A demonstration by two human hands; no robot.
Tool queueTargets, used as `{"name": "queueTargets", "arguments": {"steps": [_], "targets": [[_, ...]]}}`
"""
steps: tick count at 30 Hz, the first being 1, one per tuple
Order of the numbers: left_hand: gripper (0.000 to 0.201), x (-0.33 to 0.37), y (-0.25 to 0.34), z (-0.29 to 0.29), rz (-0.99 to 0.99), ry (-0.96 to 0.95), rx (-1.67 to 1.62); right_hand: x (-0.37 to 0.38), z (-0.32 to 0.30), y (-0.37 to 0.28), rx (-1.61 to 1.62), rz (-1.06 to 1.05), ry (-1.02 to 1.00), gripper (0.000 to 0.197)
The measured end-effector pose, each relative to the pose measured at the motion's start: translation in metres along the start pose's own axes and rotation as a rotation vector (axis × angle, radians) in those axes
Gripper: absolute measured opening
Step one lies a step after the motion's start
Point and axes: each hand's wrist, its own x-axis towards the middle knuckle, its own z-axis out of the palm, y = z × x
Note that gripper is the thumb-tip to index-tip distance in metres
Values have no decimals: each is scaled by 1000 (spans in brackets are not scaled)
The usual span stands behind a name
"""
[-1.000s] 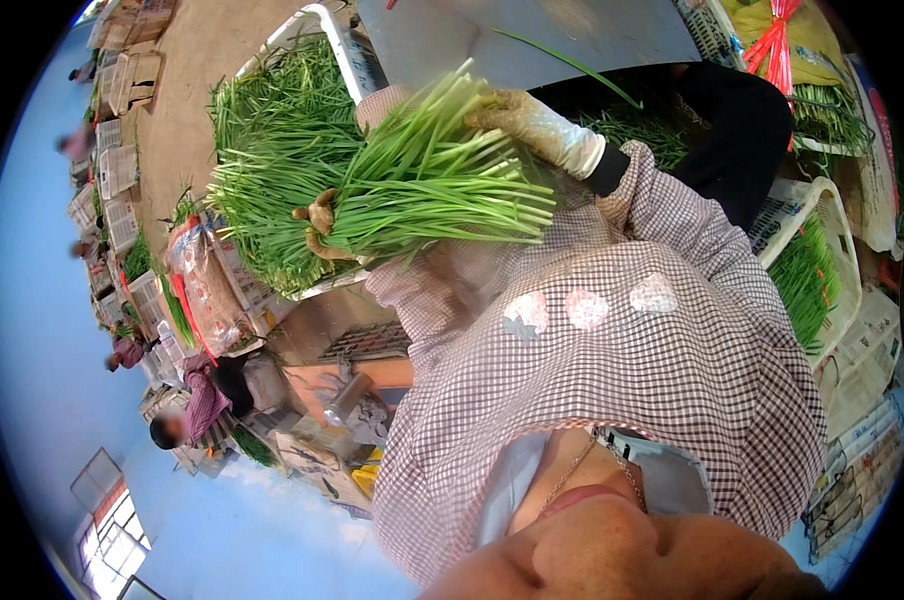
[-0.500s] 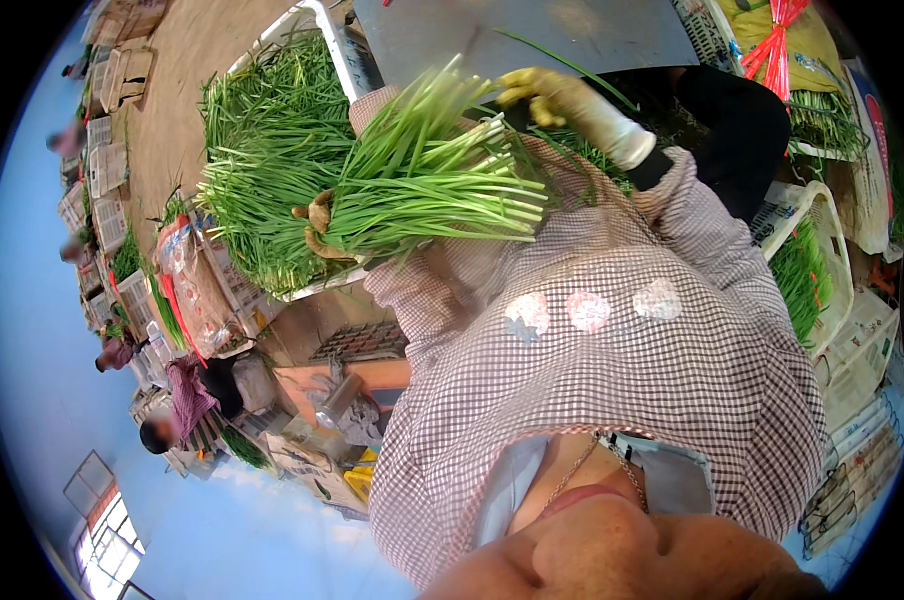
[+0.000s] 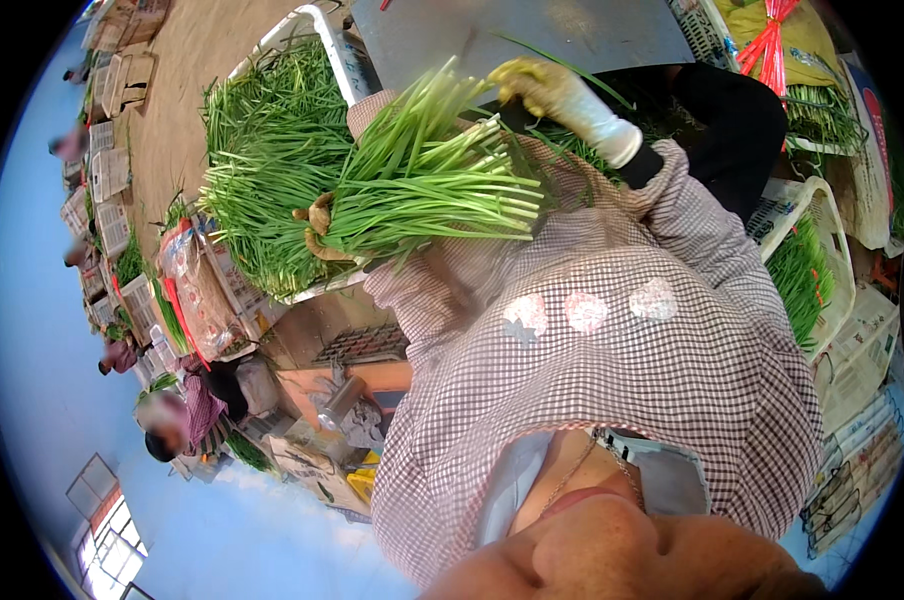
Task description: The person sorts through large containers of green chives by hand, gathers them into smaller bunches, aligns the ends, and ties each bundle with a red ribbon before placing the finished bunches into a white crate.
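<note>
Nearest is the chequered smock (image 3: 602,380), below and right of the white crate (image 3: 334,50). By the crate's right side, the left hand (image 3: 319,215) clasps a bunch of green stalks (image 3: 437,205), long axis roughly crosswise, pale ends pointing away from the crate, some fanning upward. Farther right of the crate, the right hand (image 3: 542,90) has bent fingers; I cannot tell whether it pinches anything.

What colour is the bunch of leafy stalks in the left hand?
The bunch is green, fading to whitish at the stalk ends; the head view shows it best.
</note>
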Motion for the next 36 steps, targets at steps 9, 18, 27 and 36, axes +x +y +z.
{"name": "queueTargets", "arguments": {"steps": [9, 18, 27, 36], "targets": [[39, -3, -9, 10, 112, 103, 0, 9, 5, -3, -172, -206, 219, 25], [38, -10, 3, 0, 108, 216, 31, -34, -45, 21, -1010, 54, -68, 52], [39, 1, 19, 33, -17, 472, 530, -55, 24, -31, 223, 83, -249, 44], [29, 5, -10, 59, 50, 688, 547, -69, -12, -33, 487, -213, 224, 36]]}}
